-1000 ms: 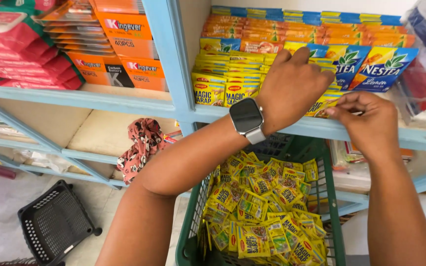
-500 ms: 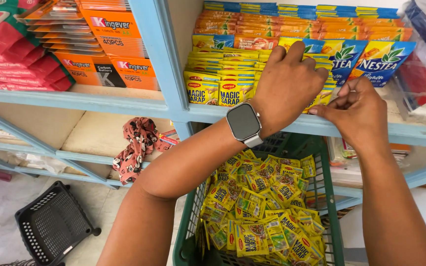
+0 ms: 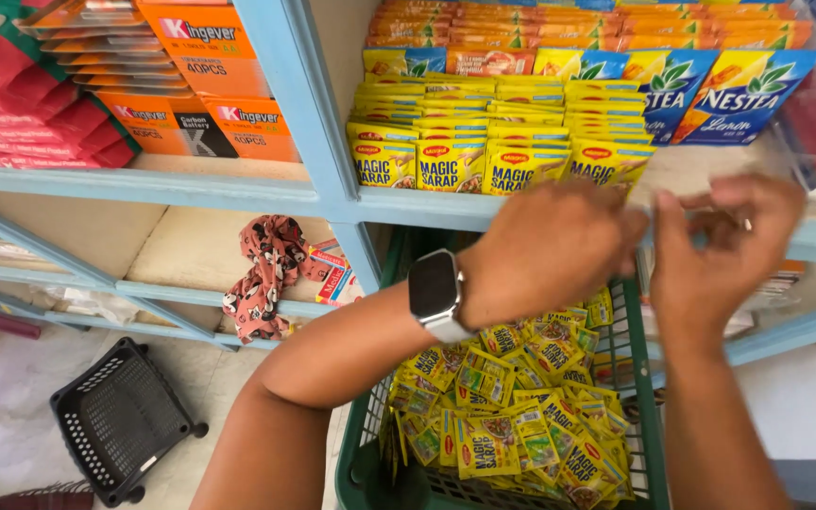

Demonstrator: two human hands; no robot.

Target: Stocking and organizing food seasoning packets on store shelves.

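So both hands are up at the front edge of the light blue shelf (image 3: 238,194), just below the rows of yellow seasoning sachets (image 3: 498,142) stacked on it. The left hand (image 3: 545,250), with a smartwatch (image 3: 433,293) on its wrist, has its fingers curled downward, back of the hand to the camera, so I can't tell if it's gripping anything. The right hand (image 3: 724,250) sits right beside it with fingers bent loosely inward; it's blurry, might be pinching something small, hard to say. Underneath the arms there's a green plastic basket (image 3: 370,463) loaded with more of the same yellow sachets. Blue iced tea packets (image 3: 710,90) sit just right of the stacked rows, orange battery boxes (image 3: 205,85) in the next bay left, and a black basket (image 3: 115,420) is down on the floor.
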